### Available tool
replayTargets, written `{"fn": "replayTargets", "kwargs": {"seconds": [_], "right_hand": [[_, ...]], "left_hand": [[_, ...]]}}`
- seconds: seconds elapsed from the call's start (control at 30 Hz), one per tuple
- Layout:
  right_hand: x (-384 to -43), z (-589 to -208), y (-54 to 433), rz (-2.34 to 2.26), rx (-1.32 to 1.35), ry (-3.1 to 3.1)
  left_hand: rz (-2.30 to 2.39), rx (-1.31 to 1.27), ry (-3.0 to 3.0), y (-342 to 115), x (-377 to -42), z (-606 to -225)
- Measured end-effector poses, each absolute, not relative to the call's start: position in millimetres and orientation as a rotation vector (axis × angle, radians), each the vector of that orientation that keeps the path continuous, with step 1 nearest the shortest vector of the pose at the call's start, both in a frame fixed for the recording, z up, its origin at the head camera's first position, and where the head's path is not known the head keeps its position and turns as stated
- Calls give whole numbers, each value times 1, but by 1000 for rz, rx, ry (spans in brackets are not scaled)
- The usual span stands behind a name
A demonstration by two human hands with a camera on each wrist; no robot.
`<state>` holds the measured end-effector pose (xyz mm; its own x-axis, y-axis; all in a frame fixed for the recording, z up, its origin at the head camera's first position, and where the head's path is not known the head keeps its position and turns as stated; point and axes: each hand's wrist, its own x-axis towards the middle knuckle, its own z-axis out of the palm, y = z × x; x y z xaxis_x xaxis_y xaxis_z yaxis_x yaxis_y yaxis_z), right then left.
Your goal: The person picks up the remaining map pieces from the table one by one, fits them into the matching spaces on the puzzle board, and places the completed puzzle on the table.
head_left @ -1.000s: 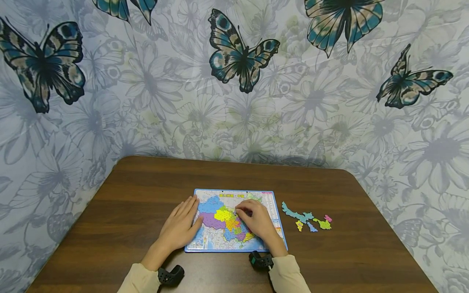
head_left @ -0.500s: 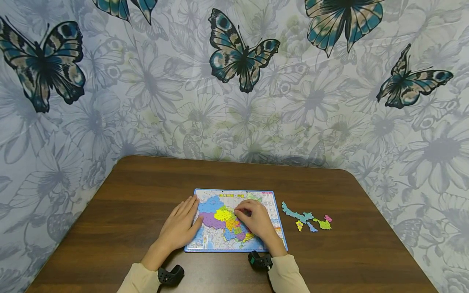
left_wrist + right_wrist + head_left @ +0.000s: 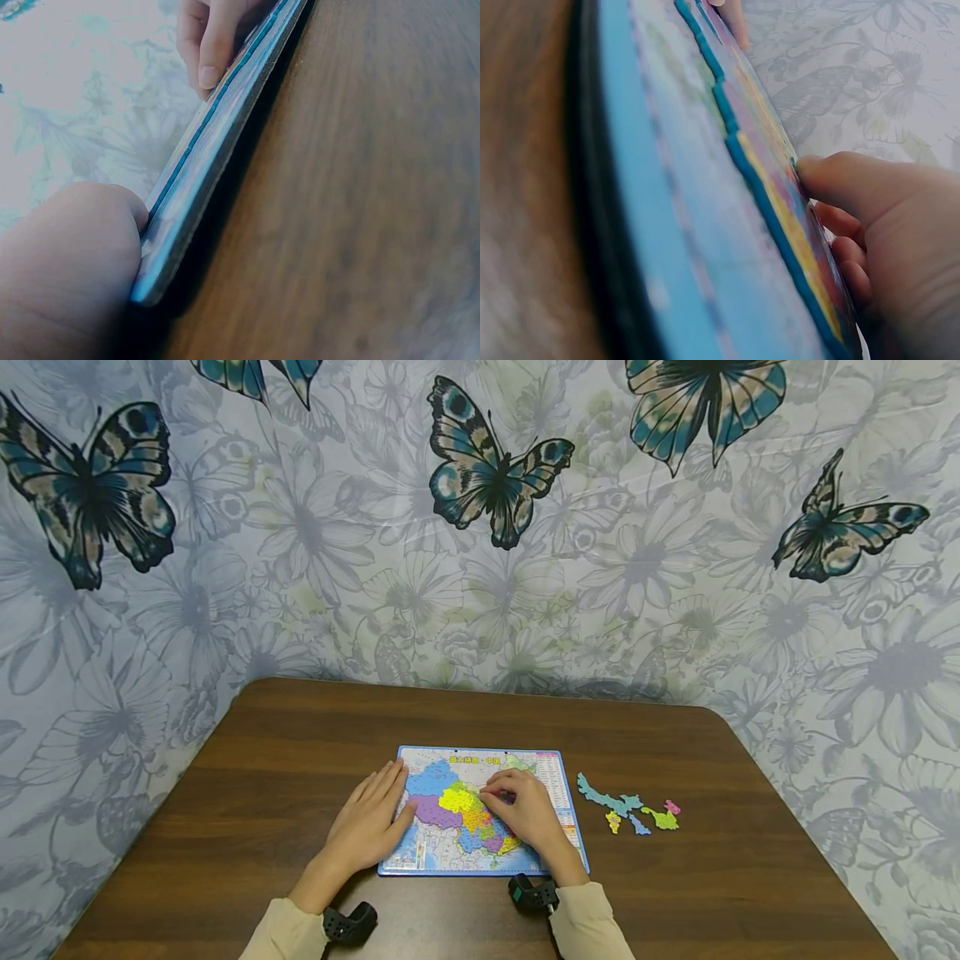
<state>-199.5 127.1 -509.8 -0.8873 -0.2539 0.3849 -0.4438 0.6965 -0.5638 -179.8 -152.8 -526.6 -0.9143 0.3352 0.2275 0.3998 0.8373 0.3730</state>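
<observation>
Board [image 3: 442, 862]: flat on the table, near the front, a blue-rimmed map with coloured puzzle pieces set into its middle.
Left hand [image 3: 367, 818]: palm down over the board's left edge, fingers straight and gripping nothing; the thumb points inward, its tip beside the purple piece.
Right hand [image 3: 527, 810]: over the right half of the board, fingers bent, thumb and forefinger brought together at the map's middle. I cannot tell whether a small piece sits between the tips; in the right wrist view the thumb tip meets the raised pieces.
Blue piece [image 3: 432, 779]: upper left of the map, above the purple piece [image 3: 437, 812].
Yellow piece [image 3: 457, 797]: just right of those two, with an orange piece [image 3: 474, 820] below and to its right.
Loose pieces: on the table right of the board, apart from it. A long light-blue strip [image 3: 596, 795] slants down rightward; below it lie a small yellow piece [image 3: 613, 822] and a small blue one [image 3: 639, 827]. Further right, a green piece [image 3: 663, 819] has a pink piece [image 3: 672, 807] at its upper end.
Wrists: a black band on the left [image 3: 350, 924] and another on the right [image 3: 532, 893], beside cream sleeves [image 3: 592, 927].
Table [image 3: 225, 827]: dark brown wood grain, rounded far corners.
Backdrop [image 3: 337, 610]: pale grey flowers behind the table, with teal and black butterflies [image 3: 498, 477].
</observation>
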Motion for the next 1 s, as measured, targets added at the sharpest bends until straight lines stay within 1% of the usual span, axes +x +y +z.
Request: {"fn": "replayTargets", "kwargs": {"seconds": [0.27, 0.53, 1.0], "right_hand": [[-198, -510, 127, 987, 552, -2644], [-196, -506, 132, 988, 665, -2681], [-196, -508, 136, 948, 709, -2718]], "left_hand": [[-640, -573, -2878, -153, -180, -525], [-647, -574, -2873, -153, -180, -526], [-651, -575, -2863, -152, -180, -526]]}}
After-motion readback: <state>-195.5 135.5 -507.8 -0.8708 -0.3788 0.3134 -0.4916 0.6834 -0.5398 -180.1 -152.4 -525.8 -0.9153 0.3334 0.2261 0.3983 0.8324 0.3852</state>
